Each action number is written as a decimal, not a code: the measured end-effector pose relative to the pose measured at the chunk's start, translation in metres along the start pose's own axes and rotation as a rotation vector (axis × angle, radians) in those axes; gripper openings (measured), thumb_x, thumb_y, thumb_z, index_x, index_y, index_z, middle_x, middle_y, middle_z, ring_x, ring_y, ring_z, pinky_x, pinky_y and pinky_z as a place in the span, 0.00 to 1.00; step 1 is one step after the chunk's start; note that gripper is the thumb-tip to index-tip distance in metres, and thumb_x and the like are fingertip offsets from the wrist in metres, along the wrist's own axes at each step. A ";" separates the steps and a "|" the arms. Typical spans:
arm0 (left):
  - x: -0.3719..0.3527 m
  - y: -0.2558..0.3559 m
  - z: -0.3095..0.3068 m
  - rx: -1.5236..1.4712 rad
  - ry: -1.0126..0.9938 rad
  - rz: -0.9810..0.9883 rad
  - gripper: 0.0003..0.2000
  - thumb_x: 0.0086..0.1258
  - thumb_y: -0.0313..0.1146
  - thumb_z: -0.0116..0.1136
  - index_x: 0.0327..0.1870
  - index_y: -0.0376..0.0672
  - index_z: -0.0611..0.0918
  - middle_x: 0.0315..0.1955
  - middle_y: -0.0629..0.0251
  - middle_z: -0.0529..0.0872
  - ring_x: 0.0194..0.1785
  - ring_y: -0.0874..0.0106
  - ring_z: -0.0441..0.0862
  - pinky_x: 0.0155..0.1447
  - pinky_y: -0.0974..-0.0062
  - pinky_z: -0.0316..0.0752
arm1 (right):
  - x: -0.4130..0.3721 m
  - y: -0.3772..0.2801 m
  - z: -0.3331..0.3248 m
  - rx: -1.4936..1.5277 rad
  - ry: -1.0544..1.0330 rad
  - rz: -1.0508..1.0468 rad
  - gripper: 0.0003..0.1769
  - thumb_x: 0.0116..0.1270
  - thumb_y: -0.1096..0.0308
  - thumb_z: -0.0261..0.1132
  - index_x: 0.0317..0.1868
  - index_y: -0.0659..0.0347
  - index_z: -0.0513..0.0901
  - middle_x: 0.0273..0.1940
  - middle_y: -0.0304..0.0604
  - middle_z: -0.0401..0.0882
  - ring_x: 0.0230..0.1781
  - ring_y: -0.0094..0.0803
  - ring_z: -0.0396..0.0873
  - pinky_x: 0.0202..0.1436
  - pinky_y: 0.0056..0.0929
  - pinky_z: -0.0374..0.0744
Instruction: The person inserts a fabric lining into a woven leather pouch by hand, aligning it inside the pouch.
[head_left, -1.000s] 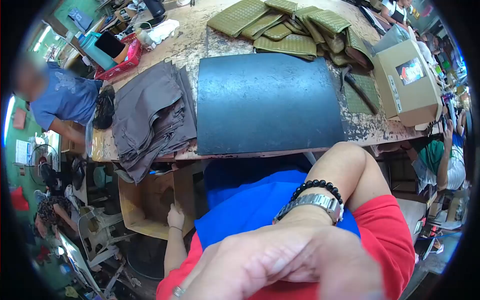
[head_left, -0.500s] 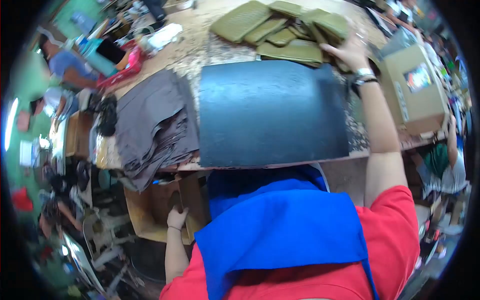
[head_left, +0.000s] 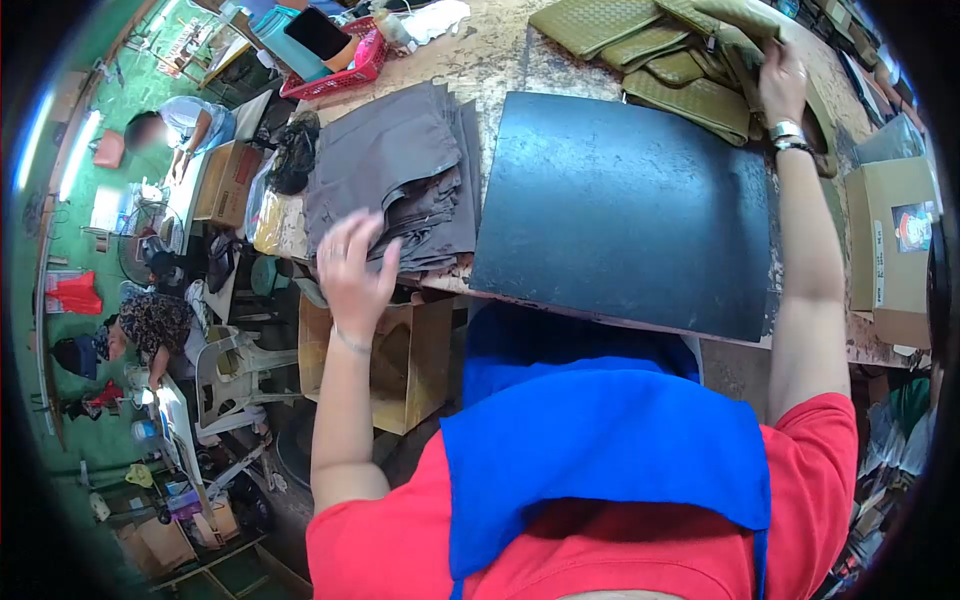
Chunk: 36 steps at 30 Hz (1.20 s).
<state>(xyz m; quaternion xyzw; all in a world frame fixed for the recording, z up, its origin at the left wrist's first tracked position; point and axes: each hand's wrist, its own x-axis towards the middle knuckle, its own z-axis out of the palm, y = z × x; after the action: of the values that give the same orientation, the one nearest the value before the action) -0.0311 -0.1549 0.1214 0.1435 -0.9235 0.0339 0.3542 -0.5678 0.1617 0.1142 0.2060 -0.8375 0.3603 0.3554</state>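
My left hand [head_left: 352,275] is raised at the table's front edge with its fingers apart and nothing in it. It overlaps the near corner of a stack of dark grey fabric pieces [head_left: 385,150]. At the far right, my right hand [head_left: 783,88] is closed on the edge of an olive woven-pattern piece [head_left: 738,14], which is partly lifted. Beside it lies a pile of similar olive pieces [head_left: 690,105], some folded or overlapping. Between my hands a large black flat board [head_left: 625,215] lies on the table.
Below the table edge on the left is an open box [head_left: 425,365]. A red basket [head_left: 365,58] with a phone and a teal item stands at the back left. A cardboard box [head_left: 890,245] sits at the right. A person [head_left: 190,125] works at another table on the left.
My left hand has come up out of the box below the table to the grey stack's edge. My right hand has closed on an olive piece and lifted part of it. The view has shifted.
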 end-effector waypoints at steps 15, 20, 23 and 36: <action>0.084 -0.031 0.047 -0.320 0.395 -0.295 0.09 0.78 0.34 0.57 0.44 0.36 0.81 0.36 0.66 0.83 0.38 0.78 0.78 0.45 0.78 0.75 | -0.167 -0.142 -0.035 0.511 -0.860 -0.544 0.23 0.66 0.72 0.65 0.62 0.51 0.76 0.41 0.48 0.81 0.46 0.46 0.82 0.51 0.40 0.80; 0.107 0.017 0.003 -0.636 0.516 -0.331 0.08 0.77 0.32 0.58 0.44 0.35 0.81 0.38 0.69 0.82 0.40 0.81 0.76 0.47 0.81 0.73 | -0.128 -0.119 0.014 0.013 -0.529 -0.398 0.23 0.71 0.68 0.60 0.66 0.42 0.74 0.49 0.33 0.86 0.55 0.35 0.80 0.70 0.76 0.52; 0.102 0.060 -0.003 -0.730 0.237 -0.373 0.07 0.75 0.31 0.61 0.43 0.35 0.83 0.36 0.74 0.82 0.38 0.85 0.75 0.44 0.86 0.72 | -0.132 -0.166 -0.003 0.250 -0.391 -0.118 0.17 0.72 0.66 0.60 0.60 0.45 0.79 0.52 0.35 0.86 0.59 0.35 0.79 0.73 0.69 0.53; 0.059 0.142 0.042 -1.016 -0.361 -0.007 0.11 0.63 0.22 0.67 0.47 0.34 0.85 0.43 0.60 0.86 0.46 0.70 0.83 0.51 0.76 0.77 | -0.212 -0.228 -0.080 1.526 -0.929 0.478 0.28 0.69 0.60 0.70 0.63 0.66 0.72 0.55 0.41 0.80 0.51 0.22 0.78 0.56 0.28 0.79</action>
<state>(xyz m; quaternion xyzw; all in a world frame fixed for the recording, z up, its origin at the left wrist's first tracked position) -0.1412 -0.0400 0.1349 -0.0396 -0.8692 -0.4436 0.2147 -0.2542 0.0910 0.0995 0.3300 -0.4519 0.7593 -0.3321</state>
